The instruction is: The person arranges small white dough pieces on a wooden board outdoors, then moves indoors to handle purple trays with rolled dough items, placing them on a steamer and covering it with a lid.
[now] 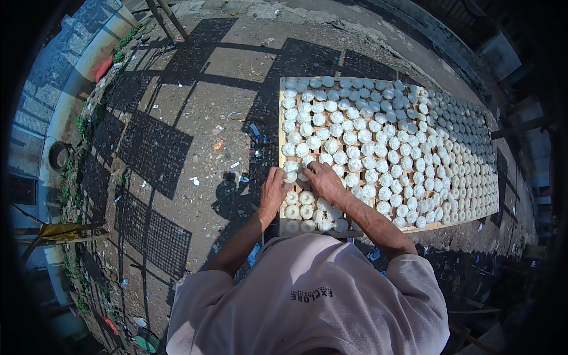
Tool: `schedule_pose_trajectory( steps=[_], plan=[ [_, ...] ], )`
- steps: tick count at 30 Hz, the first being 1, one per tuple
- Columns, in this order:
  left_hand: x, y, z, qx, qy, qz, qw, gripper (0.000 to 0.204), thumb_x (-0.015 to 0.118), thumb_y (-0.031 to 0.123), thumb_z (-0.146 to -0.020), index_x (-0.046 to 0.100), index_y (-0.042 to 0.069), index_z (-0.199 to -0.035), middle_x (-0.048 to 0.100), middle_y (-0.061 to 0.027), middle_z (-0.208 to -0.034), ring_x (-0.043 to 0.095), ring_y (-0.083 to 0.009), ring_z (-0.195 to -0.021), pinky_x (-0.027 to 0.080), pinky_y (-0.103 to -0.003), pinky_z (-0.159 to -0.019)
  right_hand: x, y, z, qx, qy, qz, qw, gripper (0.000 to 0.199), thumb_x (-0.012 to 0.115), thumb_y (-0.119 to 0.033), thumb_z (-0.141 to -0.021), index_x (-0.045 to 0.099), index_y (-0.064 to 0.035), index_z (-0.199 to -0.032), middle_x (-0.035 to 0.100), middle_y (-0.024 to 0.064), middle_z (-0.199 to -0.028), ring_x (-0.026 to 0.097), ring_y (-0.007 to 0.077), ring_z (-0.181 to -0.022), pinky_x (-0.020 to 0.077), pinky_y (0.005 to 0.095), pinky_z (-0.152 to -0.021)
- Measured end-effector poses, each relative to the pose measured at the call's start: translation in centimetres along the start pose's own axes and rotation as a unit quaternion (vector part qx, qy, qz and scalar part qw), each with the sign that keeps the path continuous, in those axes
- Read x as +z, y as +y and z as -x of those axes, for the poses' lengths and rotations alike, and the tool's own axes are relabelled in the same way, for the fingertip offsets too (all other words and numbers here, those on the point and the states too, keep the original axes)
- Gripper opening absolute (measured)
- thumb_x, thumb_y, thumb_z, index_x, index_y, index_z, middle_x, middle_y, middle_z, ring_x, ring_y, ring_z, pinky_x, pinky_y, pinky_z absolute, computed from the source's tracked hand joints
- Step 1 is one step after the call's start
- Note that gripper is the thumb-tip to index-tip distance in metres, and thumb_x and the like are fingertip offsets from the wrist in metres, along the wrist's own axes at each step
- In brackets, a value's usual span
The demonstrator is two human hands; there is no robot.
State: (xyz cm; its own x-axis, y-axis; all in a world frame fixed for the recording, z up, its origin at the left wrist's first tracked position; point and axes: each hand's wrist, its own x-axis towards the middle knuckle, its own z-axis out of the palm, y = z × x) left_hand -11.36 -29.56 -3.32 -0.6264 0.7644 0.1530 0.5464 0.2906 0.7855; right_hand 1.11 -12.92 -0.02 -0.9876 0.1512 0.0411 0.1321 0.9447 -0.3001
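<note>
A wide slatted drying rack [281,133] stretches from in front of me off to the right, covered in rows of round white crackers [368,148] that look like raw swirled dough. At the rack's left edge, my left hand [274,189] has its fingers curled onto a white cracker [290,177]. Just to the right, my right hand [325,181] reaches over the rows, thumb and fingers bent down on another cracker [307,161]. The fingertips partly cover both pieces. Nearer my body lie smoother, ring-like crackers with dimpled centres [306,211].
Dirt ground [228,118] with scattered litter and grid-shaped shadows lies left of the rack. A low wall [66,89] and an old tyre [59,156] stand at far left. Wooden poles [168,21] rise at upper left. A wooden beam [520,127] meets the rack's right end.
</note>
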Motion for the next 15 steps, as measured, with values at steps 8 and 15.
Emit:
schedule_pose_trajectory(
  steps=[8, 15],
  plan=[
    [-1.6, -0.5, 3.4, 0.029, 0.019, -0.035, 0.999, 0.016, 0.07, 0.005, -0.078, 0.067, 0.003, -0.094, 0.058, -0.0098, -0.097, 0.062, -0.0322, -0.091, 0.051, -0.043, -0.076, 0.1, -0.8, 2.8, -0.002, -0.03, 0.042, 0.999, 0.026, 0.066, -0.031, -0.08, 0.072, -0.0087, -0.091, 0.063, 0.0119, -0.1, 0.056, 0.0254, -0.096, 0.0387, 0.0392, -0.087],
    [0.1, -0.9, 3.8, -0.073, -0.07, -0.063, 0.993, 0.03, 0.08, 0.023, -0.075, 0.066, 0.003, -0.092, 0.057, -0.0106, -0.097, 0.061, -0.0298, -0.087, 0.05, -0.041, -0.077, 0.8, -2.7, 2.7, 0.084, -0.057, 0.041, 0.994, 0.043, 0.068, -0.048, -0.083, 0.071, -0.0069, -0.094, 0.064, 0.0114, -0.092, 0.058, 0.0274, -0.096, 0.0389, 0.0421, -0.087]
  ],
)
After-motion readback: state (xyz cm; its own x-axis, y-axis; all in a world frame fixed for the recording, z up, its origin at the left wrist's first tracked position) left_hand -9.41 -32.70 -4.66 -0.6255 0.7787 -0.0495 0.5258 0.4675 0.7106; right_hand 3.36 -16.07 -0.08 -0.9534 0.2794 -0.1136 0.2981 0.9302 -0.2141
